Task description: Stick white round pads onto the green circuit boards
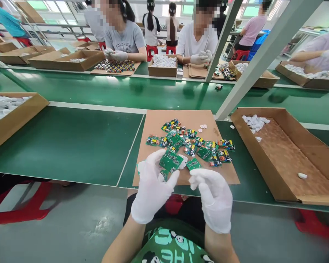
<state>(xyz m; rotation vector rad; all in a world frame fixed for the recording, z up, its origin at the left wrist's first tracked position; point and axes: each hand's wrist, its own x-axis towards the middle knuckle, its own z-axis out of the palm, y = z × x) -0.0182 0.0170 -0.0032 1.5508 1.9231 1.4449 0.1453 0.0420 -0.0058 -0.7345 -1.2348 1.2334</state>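
The gloved left hand point(151, 191) grips a green circuit board point(170, 160) over the cardboard sheet point(153, 126); the right hand point(214, 199) seems loosely curled, empty. Right of the sheet, a cardboard box point(290, 160) holds few white caps point(254, 122).

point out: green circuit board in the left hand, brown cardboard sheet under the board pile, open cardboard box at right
green circuit board point(171, 160), head view, middle of its face
brown cardboard sheet point(156, 128), head view, bare upper-left part
open cardboard box point(250, 153), head view, near side wall

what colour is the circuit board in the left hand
Green, seen from its underside; the head view shows the circuit board held in the white-gloved left hand.
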